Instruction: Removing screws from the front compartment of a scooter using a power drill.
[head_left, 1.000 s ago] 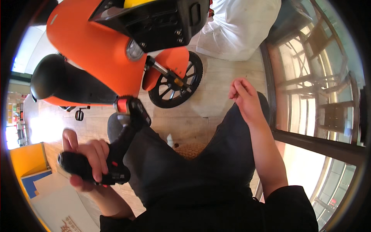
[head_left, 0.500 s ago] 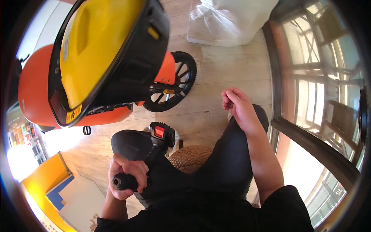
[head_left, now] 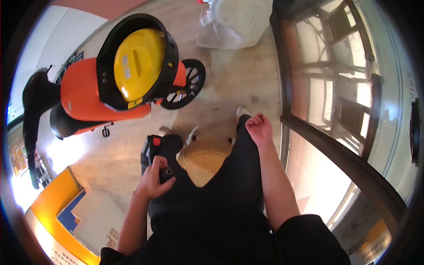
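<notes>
Seated person on a round woven stool [head_left: 204,160]. Left hand [head_left: 152,182] is wrapping its fingers around the dark grip of a black power tool [head_left: 158,152] with a red button, resting on the left thigh. Right hand [head_left: 259,129] is lying loosely curled, empty, on the right knee. Glossy orange scooter [head_left: 99,95] is standing on the plank floor [head_left: 238,79] nearby.

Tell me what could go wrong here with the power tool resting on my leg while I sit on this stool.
The left hand grips the black power tool against the left thigh; if it slips or starts, it could catch the trousers. The right hand rests empty on the right knee, so only one hand steadies the tool. The woven stool stands close to the orange scooter; a dropped tool might hit its wheel or your feet.
</notes>
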`<state>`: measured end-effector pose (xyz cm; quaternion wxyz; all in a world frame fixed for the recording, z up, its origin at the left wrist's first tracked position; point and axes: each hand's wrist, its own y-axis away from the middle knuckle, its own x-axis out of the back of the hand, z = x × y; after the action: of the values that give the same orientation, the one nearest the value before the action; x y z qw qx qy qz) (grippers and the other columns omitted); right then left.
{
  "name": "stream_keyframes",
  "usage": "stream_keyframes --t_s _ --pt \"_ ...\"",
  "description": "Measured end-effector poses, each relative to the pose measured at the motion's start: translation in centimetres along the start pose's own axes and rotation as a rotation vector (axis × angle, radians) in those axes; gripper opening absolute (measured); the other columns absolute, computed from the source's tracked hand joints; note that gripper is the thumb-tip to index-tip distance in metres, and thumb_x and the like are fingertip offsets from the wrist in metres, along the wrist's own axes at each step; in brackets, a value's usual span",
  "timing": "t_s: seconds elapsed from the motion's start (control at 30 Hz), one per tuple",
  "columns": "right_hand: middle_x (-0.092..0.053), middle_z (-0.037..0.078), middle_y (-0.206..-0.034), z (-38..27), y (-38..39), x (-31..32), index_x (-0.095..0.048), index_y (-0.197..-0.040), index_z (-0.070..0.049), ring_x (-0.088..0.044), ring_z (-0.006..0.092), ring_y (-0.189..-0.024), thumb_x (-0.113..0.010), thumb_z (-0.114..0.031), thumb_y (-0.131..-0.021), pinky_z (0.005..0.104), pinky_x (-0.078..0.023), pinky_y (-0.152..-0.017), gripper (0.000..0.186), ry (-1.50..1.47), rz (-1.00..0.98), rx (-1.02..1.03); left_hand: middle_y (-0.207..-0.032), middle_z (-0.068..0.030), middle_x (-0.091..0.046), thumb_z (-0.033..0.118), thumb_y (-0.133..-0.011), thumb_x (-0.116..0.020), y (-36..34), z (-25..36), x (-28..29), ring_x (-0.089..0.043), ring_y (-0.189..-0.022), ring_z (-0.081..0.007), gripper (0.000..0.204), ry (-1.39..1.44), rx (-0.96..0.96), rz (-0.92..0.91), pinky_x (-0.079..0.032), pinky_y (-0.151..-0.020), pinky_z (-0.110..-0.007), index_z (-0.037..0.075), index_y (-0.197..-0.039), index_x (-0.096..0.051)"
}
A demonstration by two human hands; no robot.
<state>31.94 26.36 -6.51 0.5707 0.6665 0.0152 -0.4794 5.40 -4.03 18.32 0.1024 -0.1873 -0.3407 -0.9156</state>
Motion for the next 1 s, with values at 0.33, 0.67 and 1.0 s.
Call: stream_keyframes --t_s 0.33,0.67,1.0 --pt "-0.042 -0.002 -0.064 -1.3 10.6 -2.7 -0.057 -0.087 -0.011 -0.046 0.015 -0.059 -0.056 -0.023 -0.102 0.0349 -0.045 -0.062 0.019 0.854 0.348 -0.255 -0.074 -0.0125 -0.064 0.032 -0.101 -0.05 15.2 1.4 1.6 -0.062 -0.065 -0.0225 0.033 0.529 0.033 0.416 -0.049 -0.065 -0.035 0.004 -0.114 -0.038" --pt "-0.045 0.005 -0.059 3.1 18.8 -14.2 -0.062 -0.078 -0.008 -0.051 0.0191 -0.053 -0.062 -0.016 -0.093 0.0419 -0.046 -0.05 0.017 2.246 0.723 0.197 -0.076 -0.0103 -0.06 0.024 -0.101 -0.062 37.4 -14.8 5.6 -0.06 -0.069 -0.0159 0.034 1.063 -0.029 0.992 -0.049 -0.066 -0.029 0.007 -0.117 -0.037" --pt "-0.068 0.002 -0.088 33.9 14.0 -17.6 -0.072 -0.102 -0.004 -0.062 0.0138 -0.081 -0.066 -0.024 -0.098 0.0325 -0.052 -0.072 0.021 2.677 -0.06 -0.29 -0.073 -0.0117 -0.059 0.049 -0.109 -0.036 59.1 -25.4 11.1 -0.061 -0.065 -0.02 0.041 1.217 -0.091 1.315 -0.05 -0.063 -0.032 0.009 -0.117 -0.038"
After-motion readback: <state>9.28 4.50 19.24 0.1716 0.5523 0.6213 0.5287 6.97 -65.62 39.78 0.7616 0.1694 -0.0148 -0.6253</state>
